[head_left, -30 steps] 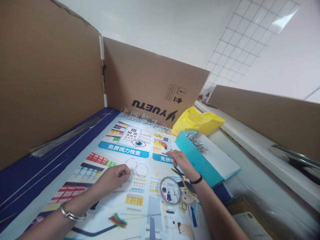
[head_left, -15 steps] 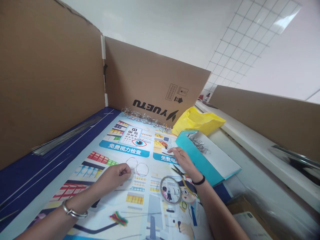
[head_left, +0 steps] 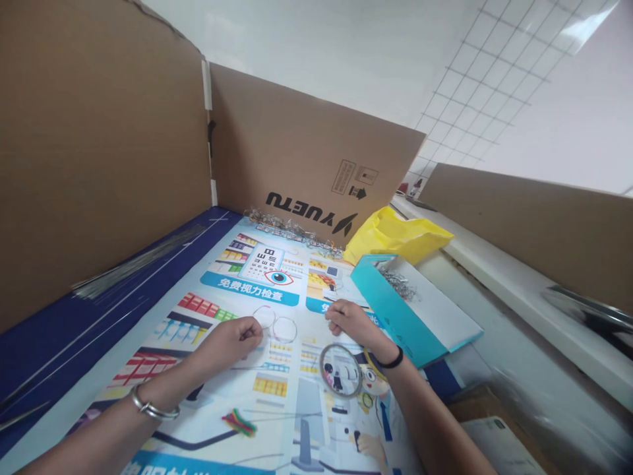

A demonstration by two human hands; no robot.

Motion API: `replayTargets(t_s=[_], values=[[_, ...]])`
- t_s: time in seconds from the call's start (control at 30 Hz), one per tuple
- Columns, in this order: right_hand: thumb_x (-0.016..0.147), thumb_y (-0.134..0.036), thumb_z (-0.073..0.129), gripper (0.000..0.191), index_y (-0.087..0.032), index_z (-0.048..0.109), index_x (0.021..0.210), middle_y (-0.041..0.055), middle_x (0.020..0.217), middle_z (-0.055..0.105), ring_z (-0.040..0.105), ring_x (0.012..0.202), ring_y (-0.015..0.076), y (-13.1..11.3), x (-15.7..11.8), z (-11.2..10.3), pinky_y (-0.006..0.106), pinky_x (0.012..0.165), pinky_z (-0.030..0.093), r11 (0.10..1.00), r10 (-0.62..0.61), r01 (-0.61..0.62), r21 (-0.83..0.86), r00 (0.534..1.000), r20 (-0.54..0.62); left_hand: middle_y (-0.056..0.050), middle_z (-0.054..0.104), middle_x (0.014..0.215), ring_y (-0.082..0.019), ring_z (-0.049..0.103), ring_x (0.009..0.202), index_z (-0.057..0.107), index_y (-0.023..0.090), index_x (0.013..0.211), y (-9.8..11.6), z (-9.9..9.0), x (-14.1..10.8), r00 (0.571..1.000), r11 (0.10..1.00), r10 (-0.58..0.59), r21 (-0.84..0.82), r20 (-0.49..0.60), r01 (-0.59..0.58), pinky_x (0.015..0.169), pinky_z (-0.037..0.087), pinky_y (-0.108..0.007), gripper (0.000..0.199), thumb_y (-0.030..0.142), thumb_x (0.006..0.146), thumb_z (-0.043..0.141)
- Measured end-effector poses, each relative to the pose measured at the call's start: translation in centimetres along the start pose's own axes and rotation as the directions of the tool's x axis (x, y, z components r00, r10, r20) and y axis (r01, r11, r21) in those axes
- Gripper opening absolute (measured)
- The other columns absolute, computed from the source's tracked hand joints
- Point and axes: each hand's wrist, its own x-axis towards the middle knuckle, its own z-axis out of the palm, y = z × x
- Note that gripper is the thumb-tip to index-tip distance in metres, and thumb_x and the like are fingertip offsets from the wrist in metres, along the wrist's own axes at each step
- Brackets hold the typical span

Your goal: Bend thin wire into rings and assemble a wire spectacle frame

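Your left hand (head_left: 240, 340): fingers curled together at the wire loops (head_left: 284, 330), over the printed poster (head_left: 267, 376); grip unclear. Your right hand (head_left: 353, 322): fingers closed, contents hidden, near the turquoise box (head_left: 395, 310). One round wire coil (head_left: 322, 371), nearer you. One multicoloured bundle (head_left: 240, 422).

Matt brown cardboard panels (head_left: 316, 152) fill the upper left and centre; lower left, a smooth, shiny metal bangle (head_left: 154, 404); right of centre, a crinkled yellow plastic-looking bag (head_left: 395, 236).
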Motion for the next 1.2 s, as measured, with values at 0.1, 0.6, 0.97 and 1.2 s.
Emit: replayTargets(t_s=[0.1,0.6,0.97,1.2], values=[[0.074,-0.032,0.057,0.016,-0.018,0.058,0.065,0.0008,0.059,0.064,0.060,0.054,0.0135,0.2,-0.1,0.1,0.024,0.055,0.048,0.999,-0.015,0.016,-0.032,0.999,0.033,0.006,0.051,0.058,-0.011,0.050,0.051,0.055,0.019,0.071,-0.1,0.0,0.1,1.000,1.000,0.006,0.003,-0.003,-0.006,0.052,0.036,-0.022,0.013,0.030,0.071,0.050],[0.071,-0.035,0.053,0.015,-0.021,0.058,0.067,-0.0026,0.052,0.060,0.055,0.048,0.0136,-0.6,-0.3,0.5,0.024,0.050,0.041,0.980,-0.041,0.032,-0.199,0.998,-0.043,0.004,0.055,0.055,-0.011,0.052,0.047,0.058,0.017,0.075,1.0,-1.1,-0.8,1.000,0.993,-0.005,0.120,0.018,0.002,0.047,0.037,-0.020,0.014,0.026,0.074,0.048],[0.074,-0.040,0.053,0.018,-0.022,0.056,0.070,-0.0008,0.056,0.063,0.060,0.053,0.0152,1.0,0.2,0.1,0.025,0.052,0.044,0.973,-0.028,0.024,-0.232,0.999,-0.015,-0.002,0.066,0.071,-0.016,0.057,0.062,0.065,0.019,0.078,1.8,-5.5,-1.5,0.996,0.810,-0.043,0.586,0.074,-0.009,0.050,0.030,-0.023,0.019,0.014,0.064,0.052],[0.076,-0.039,0.052,0.018,-0.022,0.056,0.072,0.0001,0.057,0.063,0.059,0.053,0.0152,1.2,0.3,0.0,0.025,0.052,0.044,0.963,-0.044,0.047,-0.264,0.999,0.015,-0.008,0.066,0.079,-0.022,0.058,0.069,0.062,0.017,0.079,3.0,-5.3,-2.3,1.000,0.639,-0.005,0.769,-0.009,0.010,0.058,0.036,-0.029,0.015,0.019,0.073,0.049]])
